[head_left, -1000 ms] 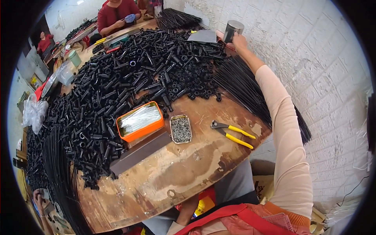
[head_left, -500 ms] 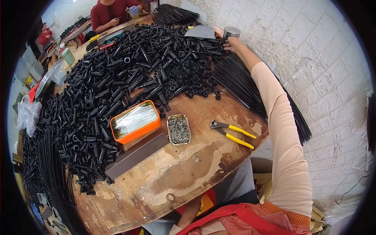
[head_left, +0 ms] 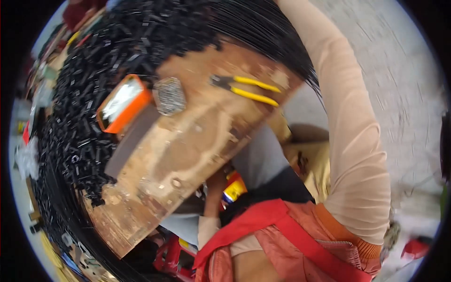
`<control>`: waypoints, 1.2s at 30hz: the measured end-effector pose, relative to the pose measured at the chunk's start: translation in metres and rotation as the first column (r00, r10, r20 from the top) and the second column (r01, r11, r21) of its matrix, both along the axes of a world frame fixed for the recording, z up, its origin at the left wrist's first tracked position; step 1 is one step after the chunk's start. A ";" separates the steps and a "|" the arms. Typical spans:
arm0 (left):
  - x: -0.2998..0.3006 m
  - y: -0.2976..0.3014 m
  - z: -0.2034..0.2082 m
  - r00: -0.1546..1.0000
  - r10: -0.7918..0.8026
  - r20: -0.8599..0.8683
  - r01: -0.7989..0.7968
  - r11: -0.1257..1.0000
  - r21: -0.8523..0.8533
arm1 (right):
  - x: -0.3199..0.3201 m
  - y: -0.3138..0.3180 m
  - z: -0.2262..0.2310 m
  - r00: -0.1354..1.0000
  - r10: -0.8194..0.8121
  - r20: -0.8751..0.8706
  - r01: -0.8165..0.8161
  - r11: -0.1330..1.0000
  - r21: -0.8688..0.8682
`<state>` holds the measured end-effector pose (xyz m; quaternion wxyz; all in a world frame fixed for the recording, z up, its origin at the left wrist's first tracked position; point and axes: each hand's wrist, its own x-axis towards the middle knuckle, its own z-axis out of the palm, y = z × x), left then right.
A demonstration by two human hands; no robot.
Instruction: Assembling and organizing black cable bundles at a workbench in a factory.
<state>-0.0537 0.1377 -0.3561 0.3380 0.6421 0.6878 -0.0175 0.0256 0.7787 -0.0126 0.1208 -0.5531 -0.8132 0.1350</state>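
Observation:
My right arm (head_left: pixel 347 103) in its pale sleeve reaches up past the top edge of the view, so my right hand is out of sight. My left hand (head_left: pixel 216 182) is down by the table's front edge, partly hidden beneath it. Its fingers do not show. Close beside it is a yellow, red and blue package (head_left: pixel 234 189); I cannot tell whether the hand touches it. On the wooden table (head_left: pixel 188 141) lie end-cutting pliers (head_left: pixel 256 82) with yellow handles. To their left stand a small tin of tiny metal pieces (head_left: pixel 170 96) and an orange box (head_left: pixel 123 120) holding thin silvery wires.
A large heap of black plastic parts (head_left: pixel 94 84) covers the table's far and left side. Bundles of thin black rods (head_left: pixel 263 33) lie at the far right and left edge. A dark flat bar (head_left: pixel 131 141) sits before the orange box. A pale wall (head_left: pixel 390 70) rises at right.
The view has swung down, and things on the table sit higher in it. My right hand, earlier at a metal cylinder by the wall, has left the picture. More of my left forearm shows.

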 end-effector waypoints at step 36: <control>0.031 -0.074 0.011 0.998 0.064 0.026 -0.061 0.994 -0.090 | 0.223 -0.284 -0.068 0.982 0.111 0.155 -0.153 0.942 0.298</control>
